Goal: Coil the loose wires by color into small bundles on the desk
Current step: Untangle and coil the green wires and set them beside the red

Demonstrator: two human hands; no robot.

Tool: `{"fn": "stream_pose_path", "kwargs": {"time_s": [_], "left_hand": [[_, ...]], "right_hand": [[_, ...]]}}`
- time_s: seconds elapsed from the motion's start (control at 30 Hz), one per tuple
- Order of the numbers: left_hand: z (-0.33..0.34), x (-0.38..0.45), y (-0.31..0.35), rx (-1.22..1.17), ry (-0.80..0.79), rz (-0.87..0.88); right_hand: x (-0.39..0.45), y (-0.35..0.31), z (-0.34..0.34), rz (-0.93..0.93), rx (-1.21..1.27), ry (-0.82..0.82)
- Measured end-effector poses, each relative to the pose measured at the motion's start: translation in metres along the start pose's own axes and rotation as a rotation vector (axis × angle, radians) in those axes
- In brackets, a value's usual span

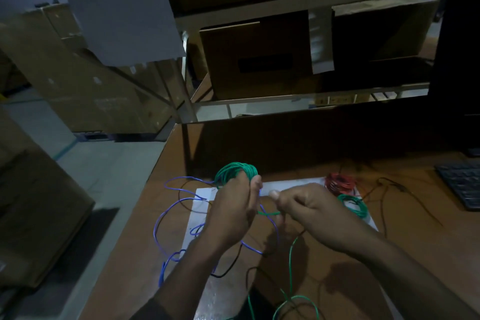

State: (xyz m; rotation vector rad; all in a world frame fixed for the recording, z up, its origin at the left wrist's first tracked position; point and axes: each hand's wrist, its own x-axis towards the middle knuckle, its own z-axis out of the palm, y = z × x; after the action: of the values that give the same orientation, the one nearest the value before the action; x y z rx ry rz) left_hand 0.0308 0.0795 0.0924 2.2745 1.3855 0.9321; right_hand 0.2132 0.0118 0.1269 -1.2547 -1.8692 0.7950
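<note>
My left hand (235,205) grips a coil of green wire (233,173), held up above the desk. My right hand (306,205) pinches the loose green wire (270,213) that runs from the coil and trails down to a loop (296,304) at the desk's near edge. A finished green bundle (354,204) and a red bundle (340,183) lie on the white sheet (293,184) to the right. Loose blue wire (171,208) sprawls on the left, tangled with thin black wire (228,270).
A dark keyboard (462,184) sits at the desk's right edge, with a black cable (384,189) beside it. The brown desk (130,254) drops off to the floor on the left. Shelves with cardboard boxes (259,60) stand behind.
</note>
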Motion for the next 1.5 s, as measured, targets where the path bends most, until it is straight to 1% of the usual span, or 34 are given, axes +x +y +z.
{"fn": "stream_pose_path", "kwargs": {"time_s": [0.07,0.17,0.2,0.23,0.3,0.4,0.47,0.57,0.63,0.67,0.73,0.77,0.8,0.83,0.9,0.97,1.03,1.07,1.1,1.17,1.23,1.33,1.4,1.5], "left_hand": [[-0.003,-0.002,-0.001,-0.141,-0.087,-0.017],[-0.007,-0.006,0.014,-0.616,-0.213,-0.249],[-0.009,-0.006,0.018,-0.742,-0.250,-0.287],[-0.011,-0.008,0.022,-0.839,-0.280,-0.290],[-0.017,-0.012,0.027,-1.019,-0.339,-0.235],[-0.025,-0.016,0.037,-1.243,-0.422,-0.198],[-0.028,-0.015,0.044,-1.396,-0.375,-0.199],[-0.033,-0.004,0.043,-1.578,-0.171,-0.174],[-0.041,0.005,0.039,-1.580,-0.077,-0.089],[-0.045,0.008,0.037,-1.538,-0.034,-0.058],[-0.050,0.013,0.031,-1.357,0.036,-0.040],[-0.052,0.014,0.028,-1.227,0.062,-0.035],[-0.052,0.015,0.023,-1.089,0.083,-0.028],[-0.051,0.016,0.018,-0.945,0.099,-0.012],[-0.049,0.016,0.010,-0.680,0.086,0.024],[-0.043,0.012,0.009,-0.497,0.021,0.034],[-0.039,0.005,0.017,-0.393,-0.003,0.024],[-0.036,0.001,0.022,-0.404,-0.009,0.007],[-0.033,-0.002,0.025,-0.469,-0.034,-0.029],[-0.030,-0.006,0.034,-0.672,-0.120,-0.100],[-0.030,-0.009,0.041,-0.881,-0.191,-0.132],[-0.033,-0.012,0.052,-1.171,-0.232,-0.135],[-0.034,-0.012,0.057,-1.316,-0.177,-0.148],[-0.036,-0.007,0.054,-1.435,-0.058,-0.125]], "right_hand": [[0.003,0.005,-0.005,-0.043,-0.011,0.075],[0.012,0.010,-0.008,-0.086,0.035,0.157],[0.014,0.013,-0.008,-0.074,0.075,0.205],[0.016,0.016,-0.007,-0.056,0.113,0.257],[0.019,0.022,-0.004,-0.034,0.130,0.331],[0.022,0.024,0.002,0.022,0.136,0.355],[0.022,0.023,0.008,0.061,0.188,0.341],[0.017,0.023,0.022,0.147,0.342,0.257],[0.010,0.024,0.034,0.230,0.446,0.152],[0.006,0.024,0.040,0.247,0.479,0.065],[-0.001,0.025,0.047,0.229,0.474,-0.100],[-0.004,0.024,0.049,0.223,0.451,-0.143],[-0.006,0.023,0.048,0.208,0.392,-0.149],[-0.007,0.020,0.044,0.173,0.301,-0.121],[-0.008,0.010,0.032,0.076,0.123,-0.067],[-0.008,-0.004,0.020,0.003,0.114,-0.007],[-0.004,-0.015,0.010,-0.075,0.123,0.116],[0.000,-0.018,0.006,-0.110,0.114,0.188],[0.005,-0.019,0.003,-0.129,0.114,0.257],[0.014,-0.015,-0.003,-0.112,0.117,0.363],[0.021,-0.007,-0.006,-0.074,0.126,0.429],[0.027,0.005,0.001,-0.005,0.130,0.413],[0.028,0.006,0.010,0.018,0.183,0.378],[0.025,0.008,0.023,0.110,0.315,0.292]]}}
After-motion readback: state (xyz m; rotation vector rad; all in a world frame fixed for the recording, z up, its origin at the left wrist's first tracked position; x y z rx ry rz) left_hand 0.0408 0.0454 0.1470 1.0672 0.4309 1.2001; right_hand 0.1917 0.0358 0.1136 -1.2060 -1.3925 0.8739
